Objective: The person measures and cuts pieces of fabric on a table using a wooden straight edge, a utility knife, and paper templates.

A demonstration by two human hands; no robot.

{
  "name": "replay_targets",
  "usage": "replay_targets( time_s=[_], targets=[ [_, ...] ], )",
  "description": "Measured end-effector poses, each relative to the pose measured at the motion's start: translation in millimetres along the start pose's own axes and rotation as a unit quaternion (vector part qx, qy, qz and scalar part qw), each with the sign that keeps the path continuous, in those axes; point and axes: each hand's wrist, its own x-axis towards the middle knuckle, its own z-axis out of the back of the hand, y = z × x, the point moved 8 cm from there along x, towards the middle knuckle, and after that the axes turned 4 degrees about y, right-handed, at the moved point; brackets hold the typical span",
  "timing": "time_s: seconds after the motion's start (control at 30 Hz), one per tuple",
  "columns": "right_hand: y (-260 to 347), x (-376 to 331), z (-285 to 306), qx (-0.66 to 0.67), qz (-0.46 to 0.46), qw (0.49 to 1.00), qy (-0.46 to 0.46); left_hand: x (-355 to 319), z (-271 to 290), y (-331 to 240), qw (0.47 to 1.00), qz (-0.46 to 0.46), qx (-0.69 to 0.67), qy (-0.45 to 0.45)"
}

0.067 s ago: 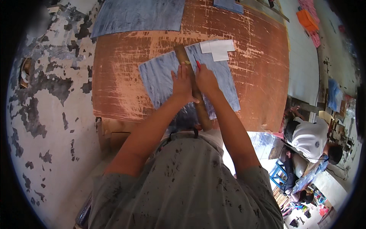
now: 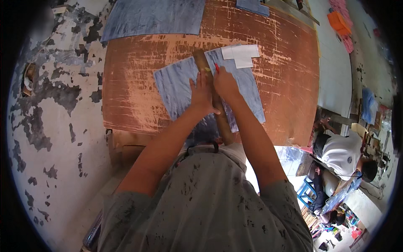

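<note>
My left hand (image 2: 201,94) presses flat on the wooden ruler (image 2: 213,101) lying across the blue-grey sheet (image 2: 176,86); my right hand (image 2: 226,84) grips a red pen (image 2: 217,67) beside it. A white paper piece (image 2: 242,54) lies just beyond the ruler on the worn orange table (image 2: 134,80).

Soft, even daylight falls on the desk (image 2: 138,75), brightest at the right, with faint shadows under the arms. Fisheye bends its edges, black corners frame the view; focus is sharp centrally.

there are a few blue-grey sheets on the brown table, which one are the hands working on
The blue-grey sheet in the middle, under the wooden ruler. Both hands rest on it; the other sheets lie untouched at the table's far edge.
</note>
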Motion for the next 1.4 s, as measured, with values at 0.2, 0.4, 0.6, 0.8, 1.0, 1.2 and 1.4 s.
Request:
replay_targets(
  time_s=[0.2,0.4,0.6,0.8,1.0,1.2,1.4],
  targets=[
    [22,56,-22,-0.050,0.040,0.997,0.037,0,0,2,1.000,0.011,0.011,0.001],
    [32,59,-26,-0.071,0.040,0.994,0.067,2,-4,1,0.998,0.017,0.039,0.036],
    [46,41,-19,-0.074,0.030,0.991,0.106,2,-11,5,0.999,0.016,0.039,0.022],
    [-36,-13,-55,-0.105,0.028,0.986,0.123,-3,2,0,1.000,0.000,0.016,-0.006],
    [-55,-130,-30,-0.042,-0.077,0.986,0.139,-2,1,4,1.000,0.016,0.006,-0.004],
    [-80,-209,-20,-0.040,-0.101,0.978,0.176,-1,2,5,1.000,0.014,0.008,0.014],
    [-126,-272,-37,-0.016,-0.184,0.966,0.179,-2,0,7,1.000,0.011,0.009,0.006]
  ],
)
